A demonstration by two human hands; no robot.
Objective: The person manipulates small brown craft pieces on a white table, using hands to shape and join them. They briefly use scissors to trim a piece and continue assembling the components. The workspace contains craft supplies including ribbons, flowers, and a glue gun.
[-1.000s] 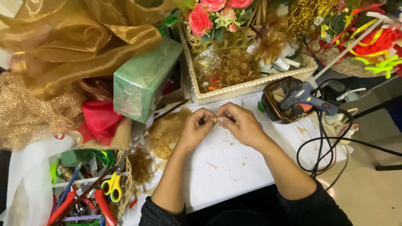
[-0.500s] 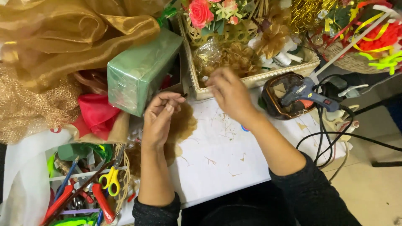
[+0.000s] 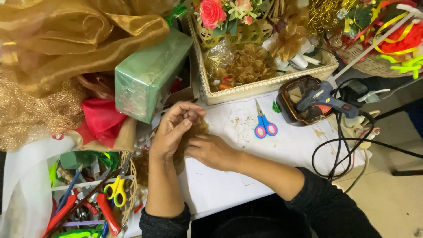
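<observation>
Crowding the far and left sides of the white table [image 3: 246,185] is craft clutter: gold cloth [image 3: 75,39] far left, a wrapped green block [image 3: 147,75] beside it, a woven tray [image 3: 264,83] of dried flowers and a pink rose [image 3: 211,12] in the far middle. Red cloth [image 3: 101,117] lies under the block. At right a glue gun [image 3: 328,99] rests on a dark bowl [image 3: 299,105], its black cable [image 3: 339,150] looping near the table's right edge. A wire basket [image 3: 88,194] of tools with yellow scissors [image 3: 115,190] sits near left. Small blue-and-pink scissors [image 3: 263,125] lie on the sheet, well apart from the hands.

Both hands meet at mid-table over a tuft of brown fibre [image 3: 194,132]. The left hand [image 3: 169,134] curls over it, fingertips pinched together on its far end; the right hand [image 3: 211,150] presses in from the near right, fingers closed against it. How tightly the right one grips cannot be told, the tuft being mostly hidden.

The tuft looks very light, soft and springy, likely to shed strands and flatten under pressure, so a gentle pinch at the bunched end seems the safest hold.

Open room is only the bare sheet to the right and near side; the block and tray hem in the far side, the basket the left.
</observation>
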